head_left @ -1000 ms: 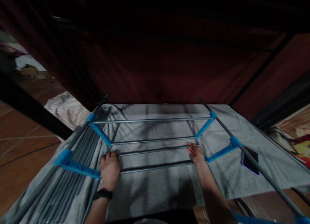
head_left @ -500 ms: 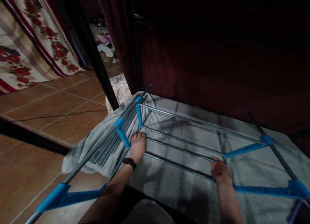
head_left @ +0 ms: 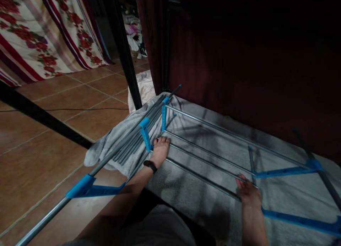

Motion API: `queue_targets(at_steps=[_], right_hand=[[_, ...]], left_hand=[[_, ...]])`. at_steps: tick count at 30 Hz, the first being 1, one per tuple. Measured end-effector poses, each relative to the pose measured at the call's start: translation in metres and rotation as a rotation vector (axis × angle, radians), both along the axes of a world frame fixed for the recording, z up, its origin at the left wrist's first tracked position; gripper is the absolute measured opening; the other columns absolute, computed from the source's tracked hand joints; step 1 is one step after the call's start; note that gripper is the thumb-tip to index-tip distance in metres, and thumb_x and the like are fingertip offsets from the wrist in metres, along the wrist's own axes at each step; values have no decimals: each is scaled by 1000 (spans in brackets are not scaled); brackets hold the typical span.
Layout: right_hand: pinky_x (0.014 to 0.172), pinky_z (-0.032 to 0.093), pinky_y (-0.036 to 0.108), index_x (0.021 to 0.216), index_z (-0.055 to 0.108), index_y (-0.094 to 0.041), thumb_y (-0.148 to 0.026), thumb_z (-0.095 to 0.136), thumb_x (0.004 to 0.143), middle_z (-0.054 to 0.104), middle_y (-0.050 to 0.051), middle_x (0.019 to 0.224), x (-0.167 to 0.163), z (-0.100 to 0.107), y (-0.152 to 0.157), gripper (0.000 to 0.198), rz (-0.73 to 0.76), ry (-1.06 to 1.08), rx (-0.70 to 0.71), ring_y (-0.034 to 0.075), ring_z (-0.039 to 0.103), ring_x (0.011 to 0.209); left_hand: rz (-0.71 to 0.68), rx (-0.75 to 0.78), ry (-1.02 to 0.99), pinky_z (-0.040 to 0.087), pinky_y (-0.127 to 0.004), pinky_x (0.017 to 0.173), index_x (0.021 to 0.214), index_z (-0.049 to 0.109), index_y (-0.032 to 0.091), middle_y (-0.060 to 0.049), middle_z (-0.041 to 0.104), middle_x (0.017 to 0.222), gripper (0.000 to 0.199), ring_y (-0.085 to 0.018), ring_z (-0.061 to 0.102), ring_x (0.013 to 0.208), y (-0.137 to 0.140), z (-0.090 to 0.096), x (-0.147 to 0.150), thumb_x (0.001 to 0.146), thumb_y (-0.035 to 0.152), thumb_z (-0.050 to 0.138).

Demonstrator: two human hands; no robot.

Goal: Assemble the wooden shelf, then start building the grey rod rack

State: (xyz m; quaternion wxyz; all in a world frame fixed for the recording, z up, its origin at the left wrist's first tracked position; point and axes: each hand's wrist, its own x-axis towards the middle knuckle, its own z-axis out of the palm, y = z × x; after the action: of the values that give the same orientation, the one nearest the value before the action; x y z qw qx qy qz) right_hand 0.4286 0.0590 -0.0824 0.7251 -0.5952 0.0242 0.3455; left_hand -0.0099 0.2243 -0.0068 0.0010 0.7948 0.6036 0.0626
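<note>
A rack frame of grey metal tubes (head_left: 213, 184) and blue plastic brackets (head_left: 145, 134) spreads in front of me. My left hand (head_left: 160, 152) is closed over the left end of a thin metal rod (head_left: 202, 162), close to a blue bracket. Near the rod's other end, my right hand (head_left: 249, 193) grips it between thumb and fingers. Its right tip sticks out past that hand, apart from the blue bracket (head_left: 287, 171) there. Several loose grey rods (head_left: 130, 145) lie side by side left of my left hand.
Grey blanket (head_left: 197, 200) lies under the frame. Dark posts (head_left: 125, 58) stand at the left, a dark red curtain (head_left: 226, 68) hangs behind. A thin cable (head_left: 106, 108) crosses the tiled floor (head_left: 53, 121). A floral cloth (head_left: 53, 33) hangs far left.
The view has swung left and slightly down, so the frame appears shifted to the right. Both hands keep their hold on the rod, with little other change.
</note>
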Motion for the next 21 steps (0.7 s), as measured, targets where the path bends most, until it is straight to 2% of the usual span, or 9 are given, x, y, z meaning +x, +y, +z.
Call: queue_targets(at_steps=[4,9,14,18,21], right_hand=[[73,62,31,69,62,-21,-10,46,65,69,8,91,-3,5,2,20,-71,89,-92,17,73,77],[74,61,35,68,63,-25,-11,45,62,71,6,96,0,3,2,24,1,29,-110,19,74,84],[69,61,33,72,63,-24,-12,46,58,71,4,101,1,5,2,25,10,45,-91,16,73,78],[67,59,30,70,60,-23,-10,46,63,69,3,98,1,5,2,20,-19,64,-86,13,72,73],[69,60,32,70,61,-23,-11,46,62,69,2,98,4,3,1,21,13,72,-93,14,74,76]], left_hand=[[-7,-15,23,40,-48,98,115,66,15,-16,67,114,34,-30,56,113,0,3,2,99,10,37],[-47,16,31,40,-51,99,115,66,14,-17,67,113,33,-32,56,114,1,4,2,100,12,37],[-58,12,27,39,-50,100,111,67,15,-16,67,112,33,-31,56,114,1,5,2,99,10,37],[-70,6,11,38,-53,100,117,68,15,-17,67,113,36,-32,56,114,0,4,2,100,10,36],[-77,1,-2,38,-54,100,120,68,17,-16,66,115,38,-31,56,115,0,3,1,100,11,36]])
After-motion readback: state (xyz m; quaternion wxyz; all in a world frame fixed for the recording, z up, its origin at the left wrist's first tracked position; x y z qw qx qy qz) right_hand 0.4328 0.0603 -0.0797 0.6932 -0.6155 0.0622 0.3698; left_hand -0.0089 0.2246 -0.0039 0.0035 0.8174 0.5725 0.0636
